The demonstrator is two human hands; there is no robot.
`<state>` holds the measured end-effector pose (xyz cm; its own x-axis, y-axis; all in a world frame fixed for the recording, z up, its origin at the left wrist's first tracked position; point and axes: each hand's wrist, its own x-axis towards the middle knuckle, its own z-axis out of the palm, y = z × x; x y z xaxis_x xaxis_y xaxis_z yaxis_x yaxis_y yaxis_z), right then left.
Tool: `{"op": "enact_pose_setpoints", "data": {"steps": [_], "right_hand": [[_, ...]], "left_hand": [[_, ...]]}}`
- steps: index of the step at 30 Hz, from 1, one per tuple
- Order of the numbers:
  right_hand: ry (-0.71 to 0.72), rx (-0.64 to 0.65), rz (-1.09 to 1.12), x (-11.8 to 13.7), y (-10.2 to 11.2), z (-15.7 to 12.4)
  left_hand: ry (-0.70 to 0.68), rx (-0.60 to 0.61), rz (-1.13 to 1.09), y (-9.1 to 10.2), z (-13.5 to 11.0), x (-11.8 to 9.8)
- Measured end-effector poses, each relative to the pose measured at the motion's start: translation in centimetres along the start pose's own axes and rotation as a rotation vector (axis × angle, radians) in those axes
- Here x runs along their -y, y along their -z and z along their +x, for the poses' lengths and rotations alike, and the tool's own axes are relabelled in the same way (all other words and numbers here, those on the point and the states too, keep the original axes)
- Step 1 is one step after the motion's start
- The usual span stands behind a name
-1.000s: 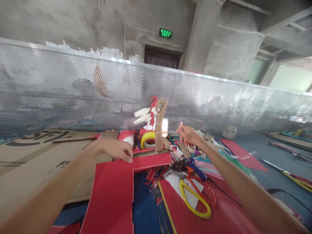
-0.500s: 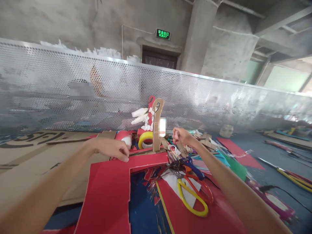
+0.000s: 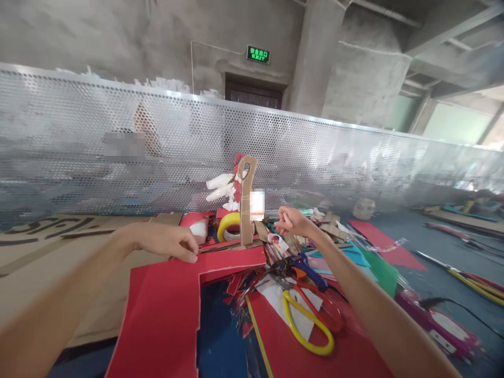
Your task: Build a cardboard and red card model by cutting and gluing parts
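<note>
Head camera view: we take the upright cardboard strip [image 3: 246, 210], near the middle, as the centre of our clock. Our left hand [image 3: 167, 242] lies toward eight o'clock, half curled, thumb and forefinger bent close together at the upper edge of the red card [image 3: 163, 315]. It touches the card, but we cannot tell whether it pinches it. That card spreads from the hand toward seven o'clock, and its narrow arm reaches right to just in front of the strip's foot.

Our right hand [image 3: 293, 222] hangs between three and four o'clock, apart from the strip, fingers mostly curled with one pointing toward nine. We cannot tell whether anything sits between its fingertips. Below it we see a heap of cardboard scraps [image 3: 293, 245].

At about half past seven, close beside the strip, is a yellow roll of tape [image 3: 224, 224]. A blue glue gun [image 3: 315, 273] lies toward four, and at five we find scissors [image 3: 328, 344] with yellow and red handles, on a red sheet [image 3: 354, 352]. Farther out at four sits a purple box [image 3: 437, 325].
</note>
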<state>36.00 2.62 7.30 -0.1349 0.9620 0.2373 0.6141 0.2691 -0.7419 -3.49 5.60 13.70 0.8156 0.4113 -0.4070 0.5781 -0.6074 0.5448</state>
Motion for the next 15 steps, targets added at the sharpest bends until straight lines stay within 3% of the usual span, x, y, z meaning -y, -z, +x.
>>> {"op": "enact_pose_setpoints", "data": {"steps": [5,10,15], "right_hand": [[-0.049,-0.03,-0.036,1.0,0.0,0.0],[0.061,-0.096,-0.075,1.8,0.1,-0.1],[0.052,-0.02,0.08,2.2,0.0,-0.5]], "left_hand": [[0.02,0.005,0.021,-0.1,-0.1,-1.0],[0.025,-0.005,0.023,-0.2,0.2,-0.7],[0.028,-0.001,0.046,-0.2,0.1,-0.7]]}}
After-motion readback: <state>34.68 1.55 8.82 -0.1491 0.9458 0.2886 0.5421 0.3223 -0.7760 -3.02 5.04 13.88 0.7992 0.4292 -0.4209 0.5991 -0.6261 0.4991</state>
